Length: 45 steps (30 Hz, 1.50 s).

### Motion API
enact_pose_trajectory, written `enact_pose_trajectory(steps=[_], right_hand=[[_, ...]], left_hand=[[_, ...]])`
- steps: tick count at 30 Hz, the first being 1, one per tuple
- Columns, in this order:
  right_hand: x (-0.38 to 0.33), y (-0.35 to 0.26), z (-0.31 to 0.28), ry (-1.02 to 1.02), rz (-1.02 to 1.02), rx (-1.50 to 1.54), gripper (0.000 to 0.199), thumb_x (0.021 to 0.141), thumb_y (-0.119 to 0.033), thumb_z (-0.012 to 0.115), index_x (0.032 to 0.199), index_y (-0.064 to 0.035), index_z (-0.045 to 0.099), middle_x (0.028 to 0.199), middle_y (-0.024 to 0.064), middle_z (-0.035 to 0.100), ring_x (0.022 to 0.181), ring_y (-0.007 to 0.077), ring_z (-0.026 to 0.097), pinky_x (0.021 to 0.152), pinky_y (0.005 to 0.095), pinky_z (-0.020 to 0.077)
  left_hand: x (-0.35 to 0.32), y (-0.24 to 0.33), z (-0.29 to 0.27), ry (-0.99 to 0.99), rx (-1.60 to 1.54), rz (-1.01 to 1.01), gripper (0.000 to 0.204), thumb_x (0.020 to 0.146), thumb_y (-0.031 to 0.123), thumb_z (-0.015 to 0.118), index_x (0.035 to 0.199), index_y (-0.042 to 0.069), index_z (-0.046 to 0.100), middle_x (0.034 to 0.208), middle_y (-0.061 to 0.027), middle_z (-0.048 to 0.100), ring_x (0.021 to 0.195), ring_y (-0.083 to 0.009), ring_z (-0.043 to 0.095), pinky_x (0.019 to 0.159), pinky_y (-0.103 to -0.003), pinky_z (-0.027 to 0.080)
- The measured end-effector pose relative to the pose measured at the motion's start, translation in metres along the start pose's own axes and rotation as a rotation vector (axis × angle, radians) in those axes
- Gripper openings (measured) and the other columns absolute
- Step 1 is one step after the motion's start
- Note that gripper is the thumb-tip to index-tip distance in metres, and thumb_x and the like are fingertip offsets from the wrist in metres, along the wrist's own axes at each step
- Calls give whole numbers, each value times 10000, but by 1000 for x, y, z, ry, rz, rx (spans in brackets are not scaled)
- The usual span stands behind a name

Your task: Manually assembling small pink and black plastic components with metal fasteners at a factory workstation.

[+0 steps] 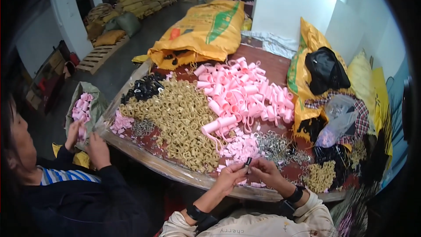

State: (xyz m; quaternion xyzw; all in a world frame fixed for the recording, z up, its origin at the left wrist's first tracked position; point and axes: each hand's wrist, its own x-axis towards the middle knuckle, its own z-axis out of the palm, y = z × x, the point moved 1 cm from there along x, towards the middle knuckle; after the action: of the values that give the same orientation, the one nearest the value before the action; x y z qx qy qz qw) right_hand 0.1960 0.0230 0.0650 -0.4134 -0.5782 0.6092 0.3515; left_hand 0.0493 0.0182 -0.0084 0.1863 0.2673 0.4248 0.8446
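Over the table's near edge, my left hand [230,178] and my right hand [267,174] meet, both with fingers closed in a pinch. Between their fingertips is a small black piece [248,162], with something pale or metallic just below it. Its exact kind is too small to make out. Directly beyond my hands lies a heap of small pink pieces [240,147]. Beside it, to the right, is a pile of silver metal hooks or rings [274,147]. A large mound of tan ring-like parts [186,123] spreads to the left.
Rolled pink straps [245,90] cover the table's middle. Small black parts [142,88] lie far left. An orange woven sack [199,30] rests at the back; another sack [307,118] stands right beside a clear plastic bag [337,120]. A co-worker [66,184] sits left, hands near pink pieces.
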Motion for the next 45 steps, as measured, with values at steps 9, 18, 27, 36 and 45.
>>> enact_pose_trajectory(steps=[9, 18, 27, 36, 45], right_hand=[[1, 11, -2, 189, -373, -554, 156, 735, -48, 590, 878, -6, 544, 711, 70, 509, 581, 128, 542, 464, 228, 434], [29, 11, -1, 178, -745, -832, 161, 680, -22, 617, 835, -7, 581, 710, 95, 499, 569, 204, 497, 455, 291, 399], [164, -1, -12, 276, -858, -1212, 202, 711, -136, 581, 885, -36, 553, 843, 94, 547, 801, 249, 515, 697, 357, 397], [129, -12, -27, 107, -339, -1185, 289, 718, -217, 596, 941, -45, 528, 914, 102, 555, 853, 259, 531, 743, 348, 398], [71, -29, -53, 239, -314, 108, 402, 718, -385, 614, 920, -47, 530, 800, 43, 566, 758, 180, 562, 622, 291, 461]], left_hand=[[-4, 5, 11, -50, -44, -30, 216, 835, 99, 476, 1015, -18, 505, 925, -74, 571, 798, -141, 582, 704, -227, 496], [5, 15, -1, -120, -16, 30, 248, 844, 182, 479, 1023, 15, 515, 861, -40, 577, 714, -98, 568, 631, -209, 481], [11, 11, -29, 22, 111, 208, 216, 848, 120, 456, 1012, -12, 507, 834, -69, 586, 665, -104, 572, 603, -194, 484], [6, 24, -32, 86, 19, 287, 277, 818, 103, 511, 1070, -1, 461, 863, -92, 592, 705, -140, 586, 615, -229, 486], [10, 20, -26, 39, 38, 234, 248, 842, 96, 461, 1046, -42, 475, 867, -102, 584, 690, -120, 585, 611, -191, 494]])
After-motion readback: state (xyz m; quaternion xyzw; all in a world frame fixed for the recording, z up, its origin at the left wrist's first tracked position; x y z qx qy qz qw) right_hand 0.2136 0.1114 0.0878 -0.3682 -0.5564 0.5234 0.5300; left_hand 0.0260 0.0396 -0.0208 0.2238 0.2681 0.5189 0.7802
